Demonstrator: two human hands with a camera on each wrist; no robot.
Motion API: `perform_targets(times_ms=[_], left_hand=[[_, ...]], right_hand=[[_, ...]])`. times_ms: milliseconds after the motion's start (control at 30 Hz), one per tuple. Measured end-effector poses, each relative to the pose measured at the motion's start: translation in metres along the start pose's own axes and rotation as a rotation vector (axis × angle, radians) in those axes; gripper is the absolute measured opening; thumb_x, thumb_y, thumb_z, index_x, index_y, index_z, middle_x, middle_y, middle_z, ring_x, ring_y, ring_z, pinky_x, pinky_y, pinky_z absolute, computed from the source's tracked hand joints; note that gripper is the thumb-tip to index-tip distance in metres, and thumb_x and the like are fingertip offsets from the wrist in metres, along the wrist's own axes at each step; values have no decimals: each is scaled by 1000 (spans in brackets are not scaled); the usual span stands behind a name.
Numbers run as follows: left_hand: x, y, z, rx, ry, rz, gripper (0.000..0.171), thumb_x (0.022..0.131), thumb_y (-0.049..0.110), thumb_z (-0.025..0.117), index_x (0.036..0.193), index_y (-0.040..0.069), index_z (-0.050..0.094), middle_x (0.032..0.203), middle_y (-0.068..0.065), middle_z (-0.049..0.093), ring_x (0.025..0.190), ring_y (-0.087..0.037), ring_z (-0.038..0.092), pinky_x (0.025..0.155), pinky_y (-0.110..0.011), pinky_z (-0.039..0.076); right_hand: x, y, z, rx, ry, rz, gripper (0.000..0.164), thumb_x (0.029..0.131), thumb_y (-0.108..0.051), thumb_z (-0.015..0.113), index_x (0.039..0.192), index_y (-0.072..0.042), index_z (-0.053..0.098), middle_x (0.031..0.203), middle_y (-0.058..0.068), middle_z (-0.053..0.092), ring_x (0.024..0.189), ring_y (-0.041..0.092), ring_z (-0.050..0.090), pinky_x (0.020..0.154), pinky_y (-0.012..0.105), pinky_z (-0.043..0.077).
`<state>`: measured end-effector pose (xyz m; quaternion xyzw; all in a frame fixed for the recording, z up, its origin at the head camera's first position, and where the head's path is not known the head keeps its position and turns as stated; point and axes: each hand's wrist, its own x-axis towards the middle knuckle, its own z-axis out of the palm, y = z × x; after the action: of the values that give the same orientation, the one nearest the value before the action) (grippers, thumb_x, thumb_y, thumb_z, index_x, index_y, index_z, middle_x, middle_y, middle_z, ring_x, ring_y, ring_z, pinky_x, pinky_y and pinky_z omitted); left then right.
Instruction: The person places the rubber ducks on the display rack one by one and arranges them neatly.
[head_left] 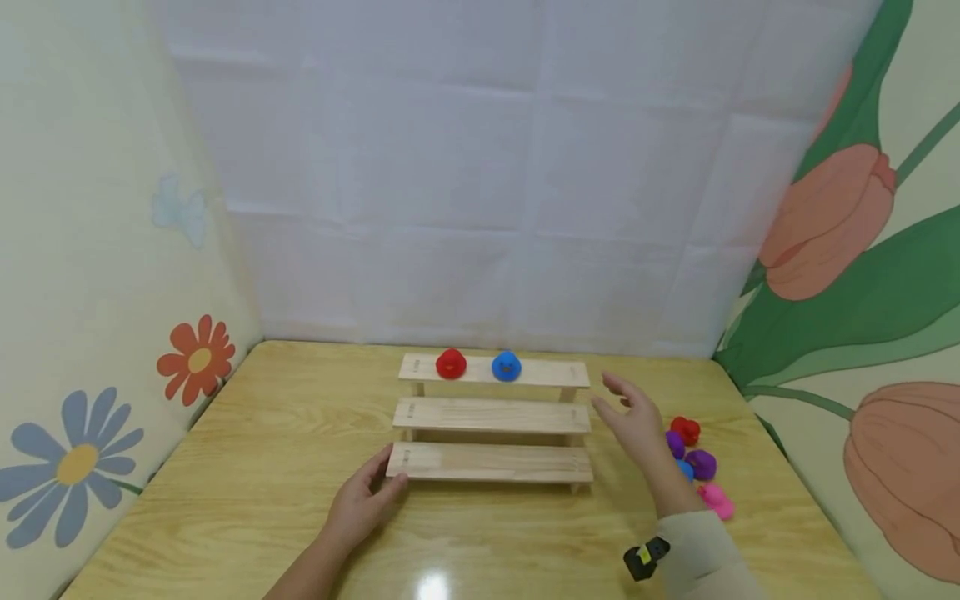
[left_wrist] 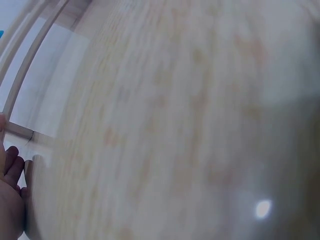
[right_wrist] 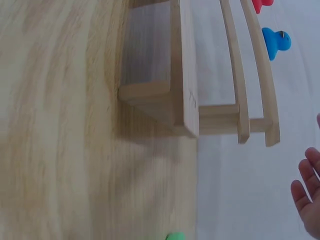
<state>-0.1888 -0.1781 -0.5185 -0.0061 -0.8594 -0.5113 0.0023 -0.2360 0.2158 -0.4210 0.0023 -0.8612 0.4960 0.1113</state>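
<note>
A three-tier wooden stand point(head_left: 491, 462) sits on the table in the head view. On its top tier are a red rubber duck point(head_left: 451, 364) and a blue rubber duck point(head_left: 506, 367), side by side. My left hand point(head_left: 363, 504) grips the left end of the lowest tier, thumb at the front edge. Part of that left hand point(left_wrist: 11, 200) shows at the lower left of its wrist view. Beside the stand's right end, my right hand point(head_left: 633, 421) is in the air, fingers apart and holding nothing. The right wrist view shows its fingers point(right_wrist: 301, 196) away from the wood.
Several small ducks lie on the table to the right, among them a red one point(head_left: 686, 430), a purple one point(head_left: 702, 464) and a pink one point(head_left: 717, 502). My right forearm passes close beside them. A white cloth point(head_left: 480, 167) hangs behind the table point(head_left: 300, 417).
</note>
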Motion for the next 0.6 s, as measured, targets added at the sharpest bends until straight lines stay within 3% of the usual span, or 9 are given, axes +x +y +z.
perform_targets(times_ms=[367, 600], left_hand=[[0, 1, 1, -8, 16, 4, 65, 94, 31, 66, 147, 3, 41, 148, -21, 46, 141, -39, 39, 118, -53, 28], [1, 0, 0, -9, 7, -7, 66, 94, 32, 65, 148, 4, 39, 150, -21, 43, 142, -38, 36, 118, -53, 26]], right_hand=[[-27, 27, -32, -92, 34, 95, 53, 95, -25, 65, 142, -6, 49, 145, 19, 51, 135, 36, 45, 112, 50, 38], [-41, 46, -46, -129, 84, 141, 50, 95, -20, 64, 141, -4, 50, 144, 21, 51, 133, 38, 47, 113, 51, 37]])
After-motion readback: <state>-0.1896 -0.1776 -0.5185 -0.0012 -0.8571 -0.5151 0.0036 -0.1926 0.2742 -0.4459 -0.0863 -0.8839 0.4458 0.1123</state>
